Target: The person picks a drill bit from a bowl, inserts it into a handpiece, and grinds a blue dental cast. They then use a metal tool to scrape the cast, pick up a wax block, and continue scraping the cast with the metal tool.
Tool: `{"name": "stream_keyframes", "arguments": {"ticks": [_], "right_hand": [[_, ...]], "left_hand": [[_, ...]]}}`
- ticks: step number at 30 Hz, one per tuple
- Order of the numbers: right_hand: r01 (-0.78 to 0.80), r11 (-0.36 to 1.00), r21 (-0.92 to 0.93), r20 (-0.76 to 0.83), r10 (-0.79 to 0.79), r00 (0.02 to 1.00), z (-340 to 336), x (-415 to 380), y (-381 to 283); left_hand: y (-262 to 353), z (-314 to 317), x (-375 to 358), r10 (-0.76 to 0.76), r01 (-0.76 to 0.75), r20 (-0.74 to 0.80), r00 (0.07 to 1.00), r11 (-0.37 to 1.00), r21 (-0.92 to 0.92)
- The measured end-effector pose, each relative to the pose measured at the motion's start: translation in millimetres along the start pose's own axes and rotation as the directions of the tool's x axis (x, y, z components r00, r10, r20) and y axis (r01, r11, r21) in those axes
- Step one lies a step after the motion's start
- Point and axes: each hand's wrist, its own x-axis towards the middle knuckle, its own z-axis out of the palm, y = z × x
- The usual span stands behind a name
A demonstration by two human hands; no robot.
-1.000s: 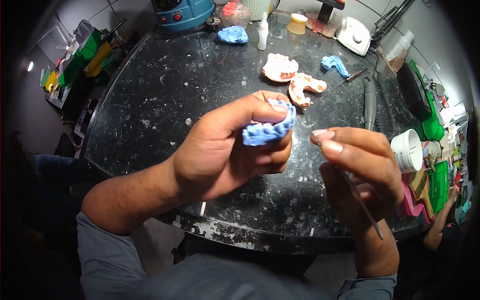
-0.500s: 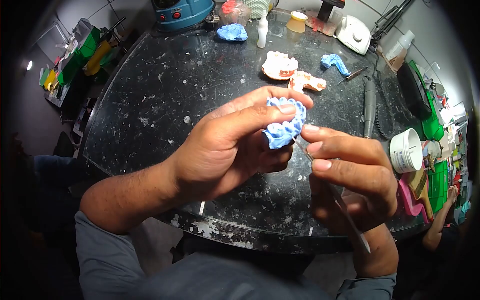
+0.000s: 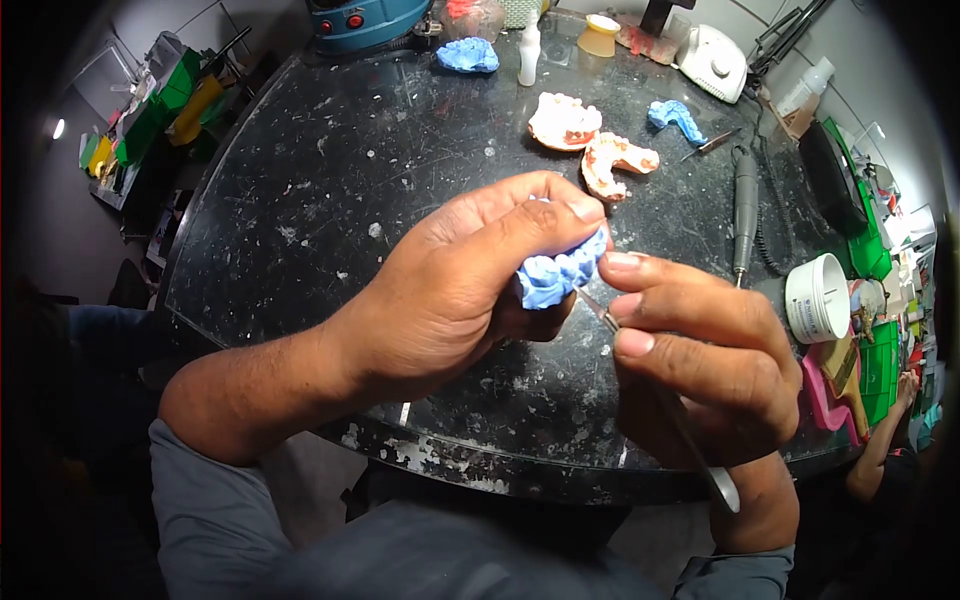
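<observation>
A blue dental cast is gripped between the thumb and fingers of my left hand, at the middle of the view; the thumb covers part of its tooth row. My right hand holds a thin metal carving tool like a pen. The tool's pointed tip is at the lower right side of the cast; whether it touches is hard to tell. Its flat, spoon-like end sticks out below my right palm. Beyond my hands, two cream and orange dental casts lie on the black table.
Farther back are a blue lump, a white bottle, a blue arch-shaped piece and a white device. On the right are a handpiece, a white tub and a pink piece. Another person's arm shows far right.
My left hand has tilted the blue cast and its thumb now covers more of the teeth. My right hand and the tool have shifted slightly. The cream and orange casts show more fully.
</observation>
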Motion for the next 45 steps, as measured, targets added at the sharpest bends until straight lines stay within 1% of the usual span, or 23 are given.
{"name": "stream_keyframes", "arguments": {"ticks": [2, 6, 14, 19, 30, 34, 36, 38, 39, 41, 45], "right_hand": [[0.002, 1.000, 0.004, 0.007, -0.002, 1.000, -0.1, -0.5, 1.4], [-0.015, 1.000, 0.012, 0.012, 0.015, 1.000, 0.3, -0.3, 0.8], [-0.027, 0.999, 0.028, 0.015, 0.027, 1.000, -1.5, -0.2, 0.0], [-0.015, 1.000, 0.018, 0.019, 0.014, 1.000, -1.0, -0.2, 0.9], [-0.055, 0.998, -0.022, -0.009, 0.055, 0.998, -0.4, 0.6, -2.6], [-0.062, 0.998, -0.024, 0.017, 0.062, 0.998, -3.5, -1.0, -1.5], [-0.070, 0.997, 0.040, -0.012, 0.071, 0.997, -2.3, -2.5, -0.9], [-0.061, 0.998, 0.034, -0.017, 0.061, 0.998, -1.1, -3.5, -1.5], [-0.048, 0.998, 0.029, -0.018, 0.049, 0.999, -0.3, -3.5, -1.8], [-0.044, 0.999, 0.030, -0.002, 0.044, 0.999, 0.9, -2.9, -3.6], [-0.060, 0.998, 0.024, 0.009, 0.060, 0.998, 0.0, -2.4, -7.5]], "left_hand": [[0.2, 0.4, 0.2, 0.001, 0.000, -0.030, 1.000, 0.998, 0.061], [-0.3, -1.3, 0.7, 0.010, -0.009, -0.017, 1.000, 0.998, 0.061], [0.8, 0.0, 0.5, 0.019, -0.010, -0.057, 0.998, 0.986, 0.168], [0.5, -0.4, 0.5, 0.005, 0.005, -0.062, 0.998, 0.987, 0.161], [-0.2, 0.0, 2.1, -0.014, 0.027, -0.075, 0.997, 0.985, 0.169], [-1.0, 3.5, 1.2, -0.010, 0.022, -0.089, 0.996, 0.992, 0.128], [-0.7, 2.9, -0.3, -0.004, 0.015, -0.091, 0.996, 0.993, 0.119], [0.3, 0.6, -2.0, -0.023, 0.024, -0.029, 0.999, 0.998, 0.053], [-0.1, 1.6, -1.6, -0.021, 0.023, -0.030, 0.999, 0.998, 0.051], [-1.6, 5.7, -0.4, -0.012, 0.017, -0.082, 0.997, 0.998, 0.061], [-1.0, 7.2, -1.7, -0.007, 0.013, -0.100, 0.995, 0.998, 0.063]]}}
